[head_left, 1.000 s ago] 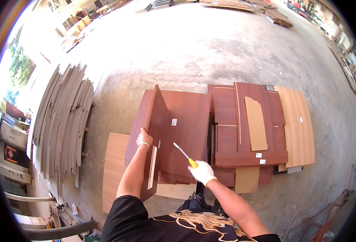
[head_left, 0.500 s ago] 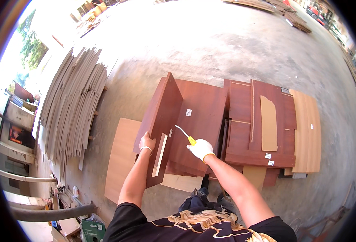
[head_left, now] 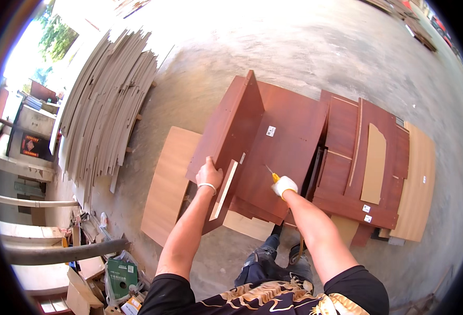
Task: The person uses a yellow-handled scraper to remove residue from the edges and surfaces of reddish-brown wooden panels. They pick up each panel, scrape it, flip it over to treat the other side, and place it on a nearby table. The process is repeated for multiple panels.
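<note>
My bare left hand (head_left: pixel 209 174) is closed over the near edge of an upright reddish-brown board (head_left: pixel 242 123), which has a long slot showing pale through it. In my white-gloved right hand (head_left: pixel 284 186) is a yellow-handled screwdriver (head_left: pixel 275 178) with a thin metal shaft. Its tip points up and left, over a flat reddish-brown panel (head_left: pixel 294 131) that bears a small white label (head_left: pixel 271 130). I cannot tell whether the tip touches the panel. Another reddish-brown board (head_left: pixel 218 118) extends left from behind the upright one.
To the right lies a stack of reddish-brown panels (head_left: pixel 342 184) with a tan cardboard piece (head_left: pixel 374 168) on top and light wood boards (head_left: pixel 419 184) beside it. A light wood panel (head_left: pixel 163 184) rests at left, beyond it a pile of grey strips (head_left: pixel 105 105). Boxes and clutter (head_left: pixel 121 278) fill the lower left.
My view has shifted, so the boards sit further right in it. The screwdriver has swung lower and closer to the flat panel. My left hand keeps its hold on the upright board.
</note>
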### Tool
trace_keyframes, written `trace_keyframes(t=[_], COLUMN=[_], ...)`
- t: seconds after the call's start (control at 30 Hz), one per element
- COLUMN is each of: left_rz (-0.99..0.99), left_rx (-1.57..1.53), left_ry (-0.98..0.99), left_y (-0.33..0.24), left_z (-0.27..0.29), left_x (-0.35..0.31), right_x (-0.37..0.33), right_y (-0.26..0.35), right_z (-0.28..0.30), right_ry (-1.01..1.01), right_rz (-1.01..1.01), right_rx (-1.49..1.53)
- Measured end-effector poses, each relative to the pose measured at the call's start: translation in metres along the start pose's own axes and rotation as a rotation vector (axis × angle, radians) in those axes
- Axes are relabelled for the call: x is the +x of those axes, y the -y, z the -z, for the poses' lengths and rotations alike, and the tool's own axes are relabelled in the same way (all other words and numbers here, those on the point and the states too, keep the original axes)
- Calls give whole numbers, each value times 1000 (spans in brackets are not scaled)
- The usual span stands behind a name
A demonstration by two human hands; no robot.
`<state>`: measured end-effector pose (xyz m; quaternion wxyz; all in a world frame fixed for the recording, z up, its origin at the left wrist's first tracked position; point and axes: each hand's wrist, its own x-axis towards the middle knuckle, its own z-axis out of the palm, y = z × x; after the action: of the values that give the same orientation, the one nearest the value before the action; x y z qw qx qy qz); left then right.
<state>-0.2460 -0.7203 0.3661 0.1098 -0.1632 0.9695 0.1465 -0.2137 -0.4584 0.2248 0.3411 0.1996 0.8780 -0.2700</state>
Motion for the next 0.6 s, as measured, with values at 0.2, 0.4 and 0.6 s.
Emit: trace_keyframes(t=[0.2, 0.4, 0.6], left_rz=[30, 13, 12], left_rx=[-45, -155, -229], left_ry=[22, 25, 137], left_y=[-10, -7, 14], left_z=[-1, -8, -21], left_x=[-12, -1, 27], right_x=[4, -63, -173], right_y=[35, 35, -12], right_z=[19, 8, -95], right_ry=[68, 144, 377], right_rz=[90, 384, 761], right_rx=[-18, -244, -289])
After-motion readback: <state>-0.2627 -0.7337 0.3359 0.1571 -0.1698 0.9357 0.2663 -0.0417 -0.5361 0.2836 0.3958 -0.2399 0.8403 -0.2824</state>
